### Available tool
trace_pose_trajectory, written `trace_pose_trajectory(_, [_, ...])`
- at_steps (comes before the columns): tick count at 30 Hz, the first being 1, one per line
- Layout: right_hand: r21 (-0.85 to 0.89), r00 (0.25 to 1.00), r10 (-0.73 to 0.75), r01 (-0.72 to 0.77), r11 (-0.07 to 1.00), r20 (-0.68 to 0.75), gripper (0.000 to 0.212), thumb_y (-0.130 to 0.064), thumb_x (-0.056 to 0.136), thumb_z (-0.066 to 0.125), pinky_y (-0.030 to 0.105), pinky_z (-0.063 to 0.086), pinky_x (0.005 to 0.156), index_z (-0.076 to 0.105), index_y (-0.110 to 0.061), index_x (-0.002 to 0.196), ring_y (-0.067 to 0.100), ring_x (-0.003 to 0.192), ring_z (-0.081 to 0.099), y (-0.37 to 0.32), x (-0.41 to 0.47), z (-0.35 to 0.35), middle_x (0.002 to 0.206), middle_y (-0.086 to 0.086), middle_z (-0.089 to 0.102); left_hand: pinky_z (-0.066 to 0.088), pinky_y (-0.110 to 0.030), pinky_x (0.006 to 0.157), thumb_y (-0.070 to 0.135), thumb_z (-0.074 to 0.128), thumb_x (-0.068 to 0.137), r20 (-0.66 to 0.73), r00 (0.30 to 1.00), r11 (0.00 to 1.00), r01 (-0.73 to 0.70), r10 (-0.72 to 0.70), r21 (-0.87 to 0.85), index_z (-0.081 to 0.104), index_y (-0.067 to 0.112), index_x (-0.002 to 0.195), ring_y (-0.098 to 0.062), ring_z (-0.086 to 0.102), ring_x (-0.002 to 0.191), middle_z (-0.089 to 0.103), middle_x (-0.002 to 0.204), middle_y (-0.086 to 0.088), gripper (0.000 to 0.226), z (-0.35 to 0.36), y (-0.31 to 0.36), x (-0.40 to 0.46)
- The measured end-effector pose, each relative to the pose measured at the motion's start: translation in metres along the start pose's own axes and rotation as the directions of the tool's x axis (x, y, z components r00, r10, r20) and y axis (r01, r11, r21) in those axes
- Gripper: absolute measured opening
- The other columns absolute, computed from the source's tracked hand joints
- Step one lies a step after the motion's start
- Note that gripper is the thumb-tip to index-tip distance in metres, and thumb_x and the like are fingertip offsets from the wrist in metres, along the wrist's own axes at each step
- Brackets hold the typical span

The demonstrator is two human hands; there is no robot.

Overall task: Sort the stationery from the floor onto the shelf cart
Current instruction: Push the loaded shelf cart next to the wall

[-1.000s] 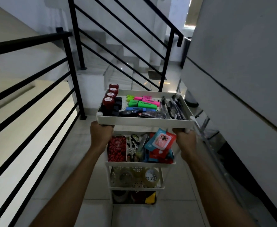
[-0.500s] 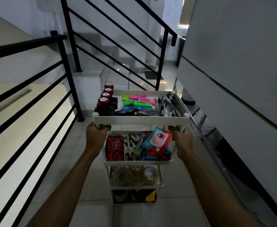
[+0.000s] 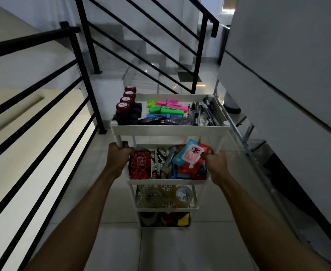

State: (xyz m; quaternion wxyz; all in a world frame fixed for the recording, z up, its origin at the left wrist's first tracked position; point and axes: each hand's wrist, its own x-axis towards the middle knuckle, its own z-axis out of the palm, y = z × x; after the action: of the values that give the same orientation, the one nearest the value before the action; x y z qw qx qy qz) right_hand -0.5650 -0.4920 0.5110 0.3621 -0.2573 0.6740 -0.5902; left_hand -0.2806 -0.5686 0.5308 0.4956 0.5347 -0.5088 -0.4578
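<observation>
So both hands are on the tall white plastic four-tier shelf cart (image 3: 169, 131), one each side. My left hand (image 3: 119, 157) has its grip wrapped round the near left post just under the top tray, and my right hand (image 3: 215, 163) is clamped on the near right post at the same height, I'd guess so the cart steers straight and doesn't tip. All the stationery looks loaded: the round red-capped bottles (image 3: 125, 103) line the top tray's left edge, the neon pink, green and blue highlighters (image 3: 166, 109) fill its middle, and the black pens (image 3: 203, 113) lie along its right edge. The red patterned notebook (image 3: 140, 164) stands at the second tray's left edge, with the clear tape rolls (image 3: 183, 194) a tier below. No stationery shows on the white tiled floor (image 3: 160, 249), so sorting looks done.
</observation>
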Motion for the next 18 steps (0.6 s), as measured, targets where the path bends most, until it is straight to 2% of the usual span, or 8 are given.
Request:
trace_pose_trajectory(3, [0.035, 0.999, 0.011, -0.012, 0.999, 0.032, 0.006, -0.011, 0.082, 0.07, 0.024, 0.053, 0.047, 0.068, -0.014, 0.086, 0.011, 0.066, 0.072, 0.006, -0.001, -0.002, 0.078, -0.001, 0.074, 0.035, -0.023, 0.047, -0.012, 0.061, 0.074, 0.03, 0.999, 0.999, -0.025, 0.024, 0.026, 0.038, 0.013, 0.052, -0.014, 0.039, 0.045, 0.036, 0.05, -0.005, 0.041, -0.006, -0.014, -0.004])
trace_pose_trajectory(6, [0.117, 0.998, 0.049, -0.052, 0.992, 0.033, 0.018, -0.018, 0.082, 0.073, 0.036, 0.059, 0.061, 0.067, -0.011, 0.098, 0.019, 0.076, 0.074, 0.015, -0.003, -0.002, 0.087, 0.004, 0.075, 0.039, -0.029, 0.054, -0.012, 0.063, 0.073, 0.044, 0.998, 0.998, 0.035, -0.038, 0.051, 0.035, 0.015, 0.055, -0.02, 0.042, 0.053, 0.038, 0.053, -0.008, 0.042, -0.006, -0.039, -0.017])
trace_pose_trajectory(10, [0.147, 0.999, 0.039, -0.041, 0.988, 0.013, 0.007, -0.012, 0.083, 0.069, 0.026, 0.055, 0.053, 0.066, -0.015, 0.089, 0.02, 0.074, 0.072, 0.035, -0.008, -0.002, 0.081, 0.001, 0.074, 0.029, -0.031, 0.055, -0.011, 0.061, 0.071, -0.032, 0.996, 0.997, 0.083, -0.082, 0.004, 0.03, 0.021, 0.053, -0.018, 0.032, 0.057, 0.029, 0.055, -0.004, 0.049, 0.005, -0.053, -0.017])
trace_pose_trajectory(13, [0.112, 1.0, 0.012, -0.015, 0.994, 0.028, 0.011, -0.009, 0.083, 0.069, 0.025, 0.055, 0.055, 0.069, -0.013, 0.093, 0.018, 0.076, 0.073, 0.047, -0.003, -0.002, 0.085, 0.002, 0.075, 0.024, -0.026, 0.05, -0.008, 0.057, 0.069, -0.042, 0.992, 0.993, 0.118, -0.117, 0.024, 0.03, 0.025, 0.038, -0.015, 0.029, 0.047, 0.029, 0.043, 0.003, 0.053, 0.007, -0.055, -0.007])
trace_pose_trajectory(18, [0.08, 0.999, -0.046, 0.044, 0.996, 0.026, 0.009, -0.006, 0.083, 0.066, 0.022, 0.054, 0.051, 0.069, -0.012, 0.088, 0.015, 0.071, 0.073, 0.053, 0.009, 0.0, 0.082, 0.002, 0.075, 0.028, -0.022, 0.046, -0.012, 0.055, 0.067, -0.017, 0.996, 0.995, 0.088, -0.087, 0.055, 0.029, 0.025, 0.032, -0.015, 0.032, 0.039, 0.031, 0.036, 0.008, 0.057, 0.006, -0.06, 0.0])
